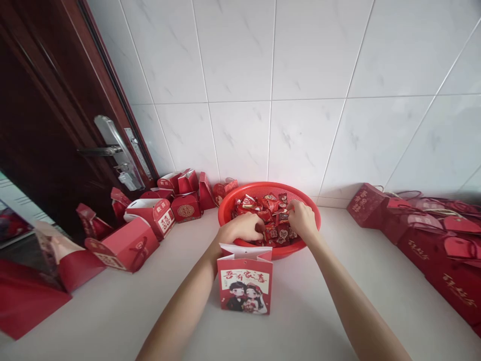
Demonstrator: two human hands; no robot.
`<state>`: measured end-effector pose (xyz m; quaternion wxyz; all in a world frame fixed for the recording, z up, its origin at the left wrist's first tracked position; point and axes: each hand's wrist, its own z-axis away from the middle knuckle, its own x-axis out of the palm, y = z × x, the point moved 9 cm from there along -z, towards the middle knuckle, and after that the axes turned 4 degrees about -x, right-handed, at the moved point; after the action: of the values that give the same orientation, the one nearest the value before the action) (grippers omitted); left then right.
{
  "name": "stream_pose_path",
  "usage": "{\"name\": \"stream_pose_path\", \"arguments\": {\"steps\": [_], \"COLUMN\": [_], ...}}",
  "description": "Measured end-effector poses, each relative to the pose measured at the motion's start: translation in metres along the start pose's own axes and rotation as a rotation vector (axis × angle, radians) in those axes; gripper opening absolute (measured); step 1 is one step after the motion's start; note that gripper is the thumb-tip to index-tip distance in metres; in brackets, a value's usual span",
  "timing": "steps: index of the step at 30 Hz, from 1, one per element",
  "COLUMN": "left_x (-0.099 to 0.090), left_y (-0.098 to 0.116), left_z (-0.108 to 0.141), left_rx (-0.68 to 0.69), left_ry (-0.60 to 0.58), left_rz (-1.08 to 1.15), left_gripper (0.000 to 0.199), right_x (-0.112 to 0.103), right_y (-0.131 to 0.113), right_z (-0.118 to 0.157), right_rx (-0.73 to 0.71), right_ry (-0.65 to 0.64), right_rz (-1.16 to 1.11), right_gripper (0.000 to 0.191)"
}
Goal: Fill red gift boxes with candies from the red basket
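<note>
A red plastic basket (pixel 315 213) against the wall holds many candies in shiny red wrappers (pixel 272 233). Over its left part, my left hand (pixel 246 228) is closed, its fingers curled down among the candies; whatever they grip is hidden. On the basket's right side, my right hand (pixel 301 218) is closed too, with fingertips bent into the wrappers and out of sight. A red paper gift bag (pixel 245 286) with a cartoon bride and groom stands upright in front of the basket, its top open, beside my left forearm.
Several red gift boxes (pixel 128 245) and bags stand along the left, near a dark wooden door (pixel 48 100) with a metal handle. Rows of dark red gift bags (pixel 417 245) line the right. A white tiled wall (pixel 240 135) rises behind the white tabletop (pixel 300 311).
</note>
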<state>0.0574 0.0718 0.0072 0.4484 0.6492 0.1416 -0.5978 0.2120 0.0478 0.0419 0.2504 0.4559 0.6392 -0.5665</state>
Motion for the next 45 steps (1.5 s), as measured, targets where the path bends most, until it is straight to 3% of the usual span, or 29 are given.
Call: {"name": "stream_pose_path", "arguments": {"steps": [8,14,22,29,35,39,45], "left_x": [0.013,0.017,0.014,0.013,0.001,-0.014,-0.040], "left_y": [-0.004,-0.011,-0.010,0.000,0.003,0.002,-0.029], "left_z": [0.001,0.002,0.004,0.005,0.003,0.001,0.003], "left_rx": [-0.077,-0.114,-0.159,-0.061,-0.011,0.022,-0.136], "left_ry": [-0.159,-0.188,-0.211,-0.194,-0.048,0.113,0.444], "left_rz": [-0.099,-0.022,-0.032,-0.059,0.032,0.221,0.650], "left_gripper": [0.032,0.036,0.050,0.034,0.025,0.026,0.027], "right_x": [0.003,0.002,0.002,0.015,0.022,0.028,0.035], "right_y": [0.010,0.011,0.011,0.004,-0.006,-0.012,-0.019], "right_z": [-0.007,-0.009,-0.007,-0.006,-0.006,-0.005,-0.001], "right_rx": [-0.001,-0.024,-0.007,-0.076,-0.179,-0.244,-0.310], "right_ry": [0.030,0.047,0.030,-0.082,-0.137,-0.193,-0.270], "right_rz": [-0.226,-0.337,-0.298,-0.186,-0.121,-0.118,-0.121], "right_gripper": [0.031,0.028,0.032,0.034,0.022,0.015,0.026]}}
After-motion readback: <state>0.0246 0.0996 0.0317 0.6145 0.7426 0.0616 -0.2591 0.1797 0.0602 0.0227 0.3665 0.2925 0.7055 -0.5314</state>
